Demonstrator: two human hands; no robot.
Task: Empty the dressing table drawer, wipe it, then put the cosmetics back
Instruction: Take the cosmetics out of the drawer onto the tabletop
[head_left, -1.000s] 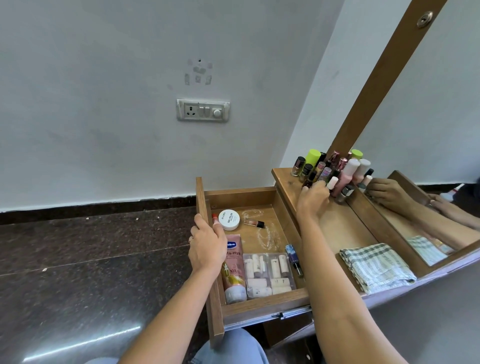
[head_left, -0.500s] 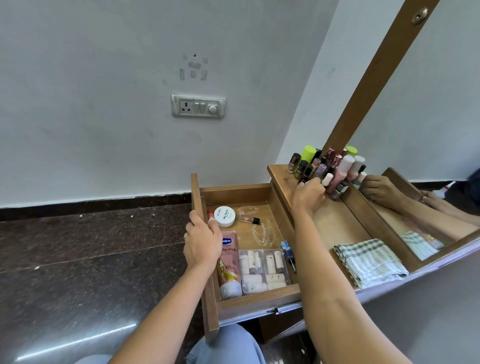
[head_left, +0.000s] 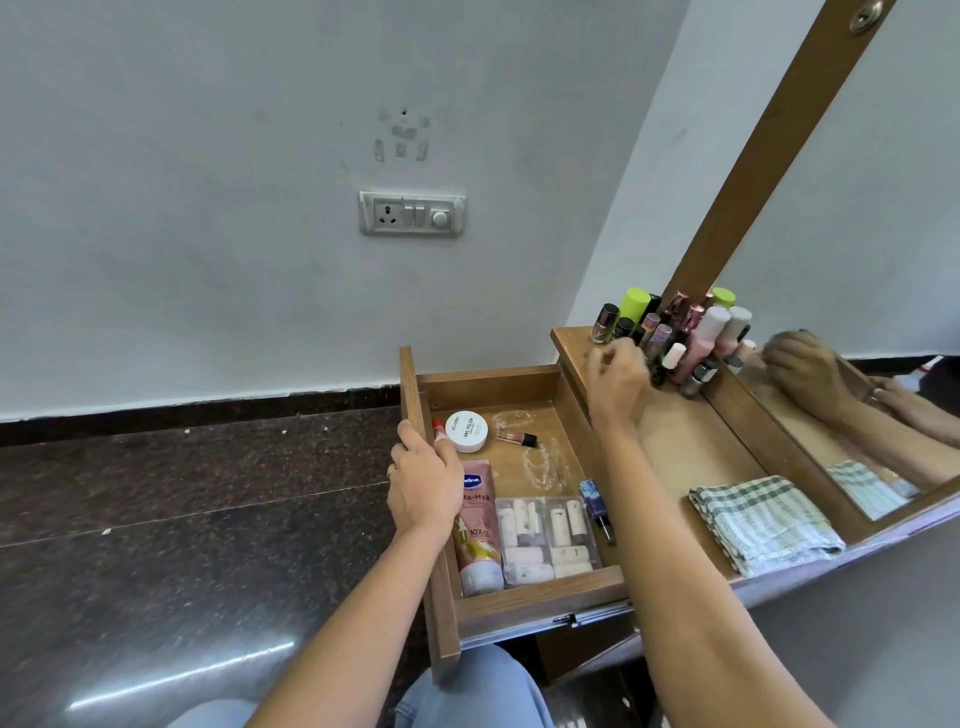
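Observation:
The wooden drawer (head_left: 540, 597) stands pulled out. In it lie a white round jar (head_left: 466, 430), a pink tube (head_left: 475, 525), a clear box of small white tubes (head_left: 545, 538), a blue nail polish bottle (head_left: 595, 504), a small gloss tube (head_left: 517, 438) and a red lipstick (head_left: 438, 428). White powdery smears (head_left: 540, 462) mark its floor. My left hand (head_left: 415, 483) grips the drawer's left panel. Blurred, my right hand (head_left: 618, 384) hovers over the table top just left of a cluster of upright bottles (head_left: 675, 332); its fingers are loosely curled with nothing seen in them.
A folded checked cloth (head_left: 763, 522) lies on the table top (head_left: 691, 441) at the right. The mirror (head_left: 872, 312) in its wooden frame rises behind the bottles. A white wall with a switch plate (head_left: 411, 213) and dark stone floor (head_left: 182, 493) lie left.
My right hand has drawn back a little from the bottle cluster, where it was touching the bottles. My left hand has stayed on the drawer panel.

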